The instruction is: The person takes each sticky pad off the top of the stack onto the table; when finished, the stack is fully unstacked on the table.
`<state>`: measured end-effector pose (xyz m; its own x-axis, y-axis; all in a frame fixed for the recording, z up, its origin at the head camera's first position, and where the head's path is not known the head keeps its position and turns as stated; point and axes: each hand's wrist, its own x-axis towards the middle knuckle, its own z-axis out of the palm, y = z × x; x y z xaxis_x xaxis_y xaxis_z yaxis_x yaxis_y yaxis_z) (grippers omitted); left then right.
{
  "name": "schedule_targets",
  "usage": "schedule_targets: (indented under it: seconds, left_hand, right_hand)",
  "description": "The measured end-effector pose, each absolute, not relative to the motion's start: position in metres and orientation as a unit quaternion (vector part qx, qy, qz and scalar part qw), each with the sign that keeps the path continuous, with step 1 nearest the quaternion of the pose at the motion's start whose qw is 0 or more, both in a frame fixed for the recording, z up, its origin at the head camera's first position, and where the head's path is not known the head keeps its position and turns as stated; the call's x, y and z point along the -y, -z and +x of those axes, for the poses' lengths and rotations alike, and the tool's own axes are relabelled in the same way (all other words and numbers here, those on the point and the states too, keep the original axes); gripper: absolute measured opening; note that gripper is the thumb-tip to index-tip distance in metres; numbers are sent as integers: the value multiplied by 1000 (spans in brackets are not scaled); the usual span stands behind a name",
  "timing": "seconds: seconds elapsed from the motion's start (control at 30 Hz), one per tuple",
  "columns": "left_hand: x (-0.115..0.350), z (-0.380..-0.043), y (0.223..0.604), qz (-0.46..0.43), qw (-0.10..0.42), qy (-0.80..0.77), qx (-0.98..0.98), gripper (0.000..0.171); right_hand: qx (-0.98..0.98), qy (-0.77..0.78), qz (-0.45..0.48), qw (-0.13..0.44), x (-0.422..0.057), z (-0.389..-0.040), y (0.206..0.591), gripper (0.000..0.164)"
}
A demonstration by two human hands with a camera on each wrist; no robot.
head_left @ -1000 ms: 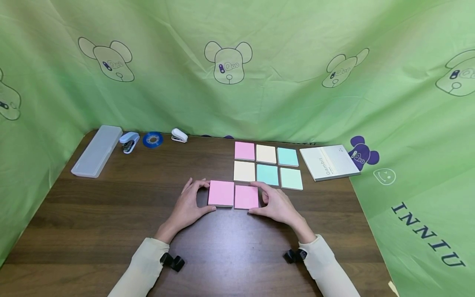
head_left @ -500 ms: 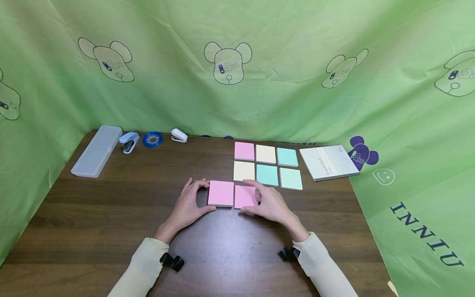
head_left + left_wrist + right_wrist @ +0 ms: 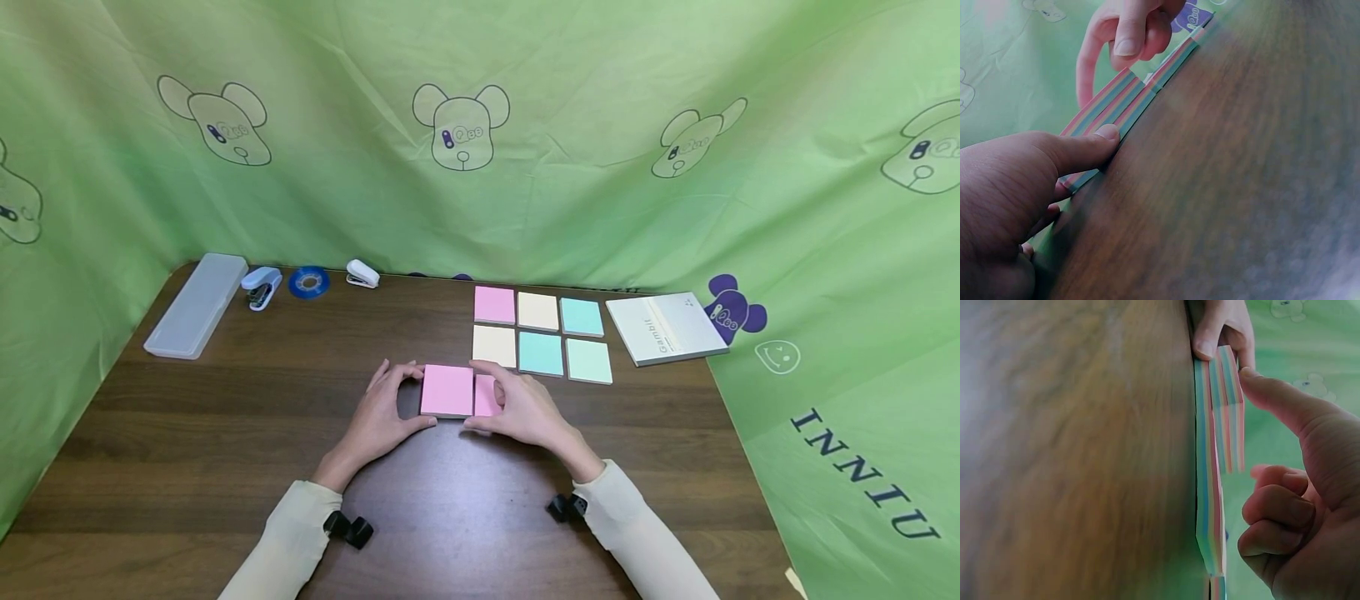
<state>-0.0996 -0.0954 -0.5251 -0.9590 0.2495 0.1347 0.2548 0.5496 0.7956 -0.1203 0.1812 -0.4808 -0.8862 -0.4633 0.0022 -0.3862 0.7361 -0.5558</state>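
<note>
My left hand (image 3: 378, 414) pinches a stack of sticky note pads (image 3: 447, 390) with a pink top, thumb at the front edge and index finger at the back. In the left wrist view, the stack's striped side (image 3: 1107, 103) shows pink, yellow and blue layers. Beside it on the right lies a lower pink sticky note pad (image 3: 486, 395), partly covered by my right hand (image 3: 527, 408). That hand's thumb and index finger reach to the stack's right corners; its other fingers curl in. In the right wrist view, the thumb (image 3: 1272, 397) is right at the stack's upper edge.
Behind the hands, several pink, cream and green sticky note pads (image 3: 540, 354) lie in two rows. A white notebook (image 3: 666, 327) lies to their right. Along the back left are a clear case (image 3: 198, 307), a blue stapler (image 3: 261, 287), blue tape (image 3: 308, 282) and a white stapler (image 3: 362, 273).
My right hand has slid left from the right edge of the lower pink pad, across it, to the stack. My left hand and the pads have stayed in place.
</note>
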Motion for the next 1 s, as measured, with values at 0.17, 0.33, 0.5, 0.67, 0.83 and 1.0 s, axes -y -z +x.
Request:
schedule_targets:
  seconds: [0.17,0.33,0.5,0.67,0.83,1.0]
  left_hand:
    - [95,-100,524,-143,2,451,881,70]
    - [95,-100,524,-144,3,451,881,70]
    - [95,-101,525,-145,6,452,880,70]
    - [96,-101,526,-147,8,456,878,70]
    - [96,-101,526,-149,10,459,876,70]
    - [96,-101,527,-152,13,458,876,70]
  right_hand:
    - [-934,267,-224,76,-174,-121,481,99]
    - [-936,259,-227,72,-169,-123,481,103]
    - [-935,258,-229,79,-167,-125,481,103]
    - [-932,263,-237,73,-166,-128,485,101]
    - [-926,273,-255,58,-170,-135,502,98]
    - [-926,273,-255,49,-174,-141,522,97]
